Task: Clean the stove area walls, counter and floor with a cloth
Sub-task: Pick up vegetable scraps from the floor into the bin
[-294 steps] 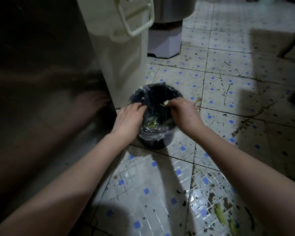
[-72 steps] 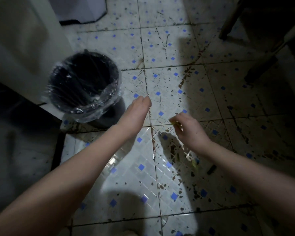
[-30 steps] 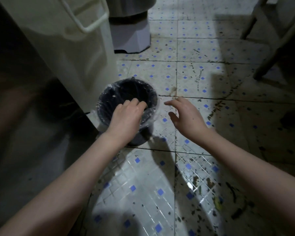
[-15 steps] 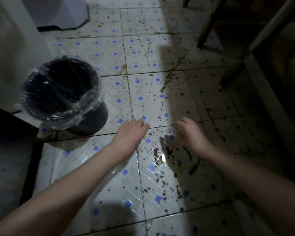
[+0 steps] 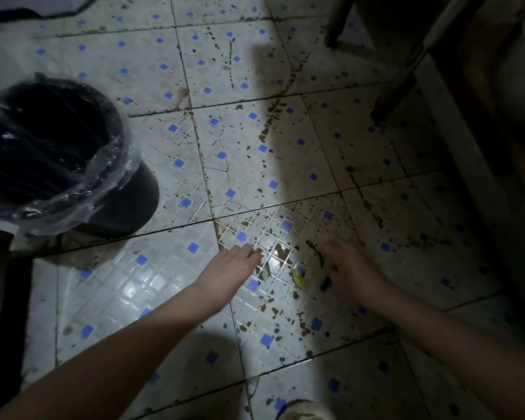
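The tiled floor [image 5: 170, 292] is white with small blue squares and spattered with dark dirt. Yellow-green scraps [image 5: 298, 278] and dark bits lie on a wet, shiny patch between my hands. My left hand [image 5: 231, 271] reaches low over the floor, fingers together and flat, holding nothing. My right hand [image 5: 350, 268] hovers just right of the scraps with fingers curled downward; it is blurred, and whether anything is in it I cannot tell. No cloth is in view.
A black bin [image 5: 64, 159] lined with a clear plastic bag stands at the left. Furniture legs [image 5: 397, 86] and a dark cabinet side [image 5: 473, 183] rise at the right. A foot [image 5: 303, 412] shows at the bottom edge.
Both hands left the bin's rim and came down and right to the dirty patch of floor. The view has swung right, so the bin sits at the left edge.
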Tool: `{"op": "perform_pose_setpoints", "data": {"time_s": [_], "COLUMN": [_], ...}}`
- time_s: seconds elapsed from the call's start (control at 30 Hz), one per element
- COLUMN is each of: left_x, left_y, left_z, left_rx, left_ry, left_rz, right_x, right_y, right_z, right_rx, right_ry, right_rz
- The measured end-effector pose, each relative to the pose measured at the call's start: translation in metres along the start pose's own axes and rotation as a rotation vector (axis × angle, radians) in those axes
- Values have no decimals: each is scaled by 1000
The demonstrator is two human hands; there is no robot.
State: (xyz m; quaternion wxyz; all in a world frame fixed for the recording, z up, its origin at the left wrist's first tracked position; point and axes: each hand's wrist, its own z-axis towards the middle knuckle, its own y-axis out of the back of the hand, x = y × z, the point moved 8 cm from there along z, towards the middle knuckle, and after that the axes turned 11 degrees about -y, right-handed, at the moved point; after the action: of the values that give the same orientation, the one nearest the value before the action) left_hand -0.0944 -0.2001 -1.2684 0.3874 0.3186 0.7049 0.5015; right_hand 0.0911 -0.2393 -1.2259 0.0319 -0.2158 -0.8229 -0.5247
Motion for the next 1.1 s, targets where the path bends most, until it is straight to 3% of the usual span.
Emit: {"op": "perform_pose_setpoints", "data": {"time_s": [0.6,0.9,1.1], "left_x": [-23,-30,-27], "left_y": [-4,-6,-1], "left_z": [34,34,31], "left_rx": [65,174,146], "left_ry": [-92,-146,-109], "left_rz": [-2,67,46], "right_x": [-30,-25,-24], "right_y": [-26,-45,-54], "right_z": [7,11,10], "right_rx": [135,272,307], "right_ry": [-166,-27,16], "right_rz": [21,-114,-170]}}
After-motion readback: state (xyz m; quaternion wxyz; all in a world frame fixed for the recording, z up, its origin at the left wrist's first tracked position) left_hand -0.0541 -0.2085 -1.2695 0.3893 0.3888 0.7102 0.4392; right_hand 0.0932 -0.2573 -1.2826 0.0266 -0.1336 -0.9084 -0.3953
